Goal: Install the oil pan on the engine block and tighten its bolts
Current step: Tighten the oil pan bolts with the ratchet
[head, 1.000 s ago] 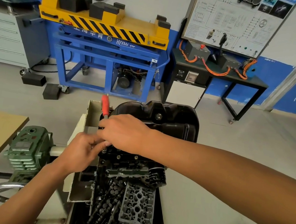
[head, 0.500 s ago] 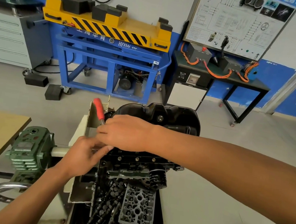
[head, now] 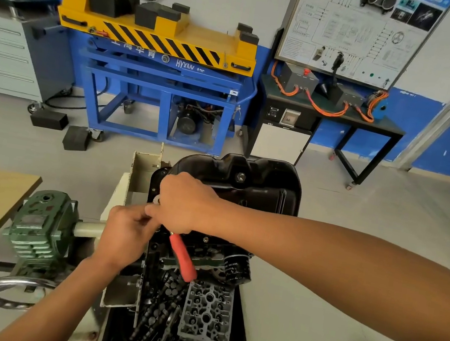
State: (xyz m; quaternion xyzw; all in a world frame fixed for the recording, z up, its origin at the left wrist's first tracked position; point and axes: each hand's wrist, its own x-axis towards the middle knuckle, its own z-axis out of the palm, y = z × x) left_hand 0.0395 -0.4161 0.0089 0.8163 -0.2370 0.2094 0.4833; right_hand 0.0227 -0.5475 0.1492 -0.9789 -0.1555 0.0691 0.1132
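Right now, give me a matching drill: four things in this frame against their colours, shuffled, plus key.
1. oil pan
2. wrench
3. cylinder head
4. gearbox

A. green
B. silver-grey
C. black
D. red at the handle

Pairs: 1-C, 2-D, 3-B, 4-A.

Blue lift beam [head: 162, 57], directly below the yellow hazard-striped platform [head: 157, 33]: white lettering "HYX..", remainder uncertain; Chinese characters to its left, partly legible. Wall training board [head: 355, 29], right of platform: print unreadable.
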